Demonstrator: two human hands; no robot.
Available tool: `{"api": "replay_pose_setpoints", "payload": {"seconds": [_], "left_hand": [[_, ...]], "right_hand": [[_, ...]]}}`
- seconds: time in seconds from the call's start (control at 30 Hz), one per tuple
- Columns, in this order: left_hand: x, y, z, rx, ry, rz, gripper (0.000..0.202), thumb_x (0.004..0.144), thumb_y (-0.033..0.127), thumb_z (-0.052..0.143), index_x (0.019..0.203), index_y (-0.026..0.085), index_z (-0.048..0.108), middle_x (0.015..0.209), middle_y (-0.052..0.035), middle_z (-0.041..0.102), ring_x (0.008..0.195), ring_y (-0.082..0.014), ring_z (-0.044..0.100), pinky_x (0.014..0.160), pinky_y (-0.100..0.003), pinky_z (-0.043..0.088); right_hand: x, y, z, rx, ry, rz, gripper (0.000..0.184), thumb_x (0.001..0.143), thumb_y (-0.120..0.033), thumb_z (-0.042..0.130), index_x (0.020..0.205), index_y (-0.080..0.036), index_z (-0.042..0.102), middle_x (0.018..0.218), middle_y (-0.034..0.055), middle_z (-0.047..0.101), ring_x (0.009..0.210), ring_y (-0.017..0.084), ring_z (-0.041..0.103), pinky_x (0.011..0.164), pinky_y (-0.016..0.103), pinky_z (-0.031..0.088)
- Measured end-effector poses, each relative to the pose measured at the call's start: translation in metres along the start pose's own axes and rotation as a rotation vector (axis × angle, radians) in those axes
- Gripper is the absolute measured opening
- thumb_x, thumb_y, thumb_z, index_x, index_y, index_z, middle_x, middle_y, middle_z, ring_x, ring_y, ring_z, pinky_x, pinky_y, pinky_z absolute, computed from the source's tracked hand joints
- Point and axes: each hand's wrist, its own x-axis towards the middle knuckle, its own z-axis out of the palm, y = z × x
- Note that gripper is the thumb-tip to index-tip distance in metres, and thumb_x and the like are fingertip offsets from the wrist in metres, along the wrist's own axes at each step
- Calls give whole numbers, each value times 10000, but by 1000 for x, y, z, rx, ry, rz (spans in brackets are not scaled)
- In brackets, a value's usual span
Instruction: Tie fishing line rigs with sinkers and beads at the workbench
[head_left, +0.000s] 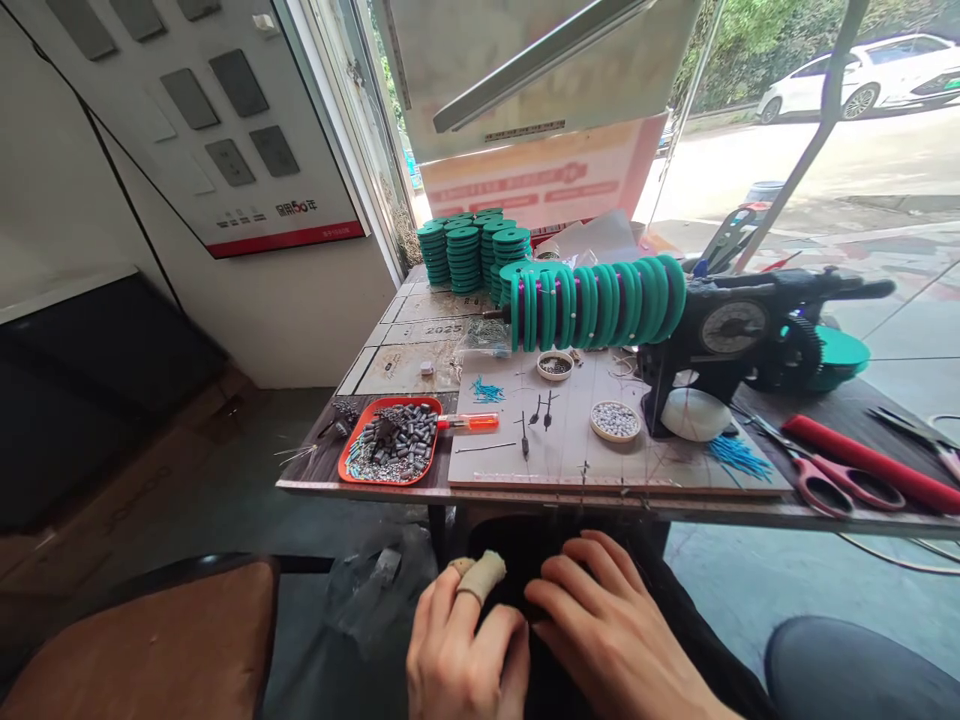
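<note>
Below the front edge of the table, my left hand (469,645) is curled, its thumb and index finger close together; beige covers (482,577) sit on two of its fingertips. Just to its right, my right hand (611,625) has its fingers bent inward over dark clothing. Whatever either hand holds, if anything, is hidden or too small to make out. On the board (480,468) above them lie several small dark weights with wire stems (525,440), light-blue pieces (487,390), a dish of pale beads (615,421) and a dish of tiny dark parts (555,366).
At the left stands an orange tray (431,450) of grey cylinders, beside an orange-handled tool (469,422). Green spools (600,300) fill a black winding machine (739,330); more spools (463,260) are stacked behind. Scissors (840,485) and a red rod (870,465) lie right. A brown stool (150,640) stands left.
</note>
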Motion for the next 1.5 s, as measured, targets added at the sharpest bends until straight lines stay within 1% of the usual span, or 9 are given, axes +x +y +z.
{"api": "replay_pose_setpoints", "payload": {"seconds": [0.13,0.3,0.47,0.6,0.7,0.93,1.17,1.33,1.5], "left_hand": [[0,1,2,1,-2,-2,191,785,123,524,641,208,616,920,-16,661,946,-195,503,846,-276,360],[-1,5,5,-39,4,-63,234,842,169,490,656,210,625,946,-19,656,963,-197,500,862,-284,354],[-1,2,5,-26,-6,-71,210,826,148,503,659,209,615,963,-12,651,982,-191,494,875,-281,349],[-5,-3,6,-44,-45,-91,143,784,127,565,686,222,607,996,20,641,1021,-181,488,894,-273,353],[-8,-6,6,-25,-84,-57,122,750,131,610,705,244,613,1015,42,635,1031,-171,484,890,-254,359],[-5,-5,7,-50,-36,-99,135,747,117,587,687,235,613,975,26,644,1002,-180,490,878,-264,363],[-3,5,16,-129,39,-185,209,809,141,487,643,212,591,937,-2,642,993,-195,492,868,-291,348],[3,7,7,-74,13,-140,228,826,163,485,650,228,615,900,4,652,971,-182,504,869,-269,355],[6,6,-1,-45,-12,-105,225,827,176,492,650,235,619,866,10,651,948,-171,514,839,-255,372]], "right_hand": [[2,5,-7,-6,-76,-1,184,850,-62,492,721,-183,543,729,20,528,809,203,410,853,345,280],[4,0,-1,7,-4,-28,255,905,-130,454,669,-182,533,698,17,520,760,186,412,798,314,295],[10,8,-15,-12,106,-4,238,958,-305,423,919,-200,633,932,28,606,917,192,464,870,314,317],[21,35,-37,-341,227,83,183,914,-199,492,836,-169,655,821,55,606,796,214,482,746,347,337],[29,55,-41,-549,158,96,218,885,-193,514,753,-207,686,798,61,599,767,245,464,706,362,322],[41,72,-31,-670,83,116,145,797,-150,604,877,-215,705,867,78,591,813,274,462,709,378,342],[11,25,-29,-266,321,33,156,873,-123,522,994,-131,621,994,114,568,944,250,488,824,389,381],[-2,3,1,-91,126,-90,290,971,-267,373,855,-201,630,1078,12,632,1111,206,472,1000,340,269],[-2,4,11,11,105,-63,331,973,-246,366,729,-195,585,828,-9,632,1049,178,495,1066,339,209]]}}
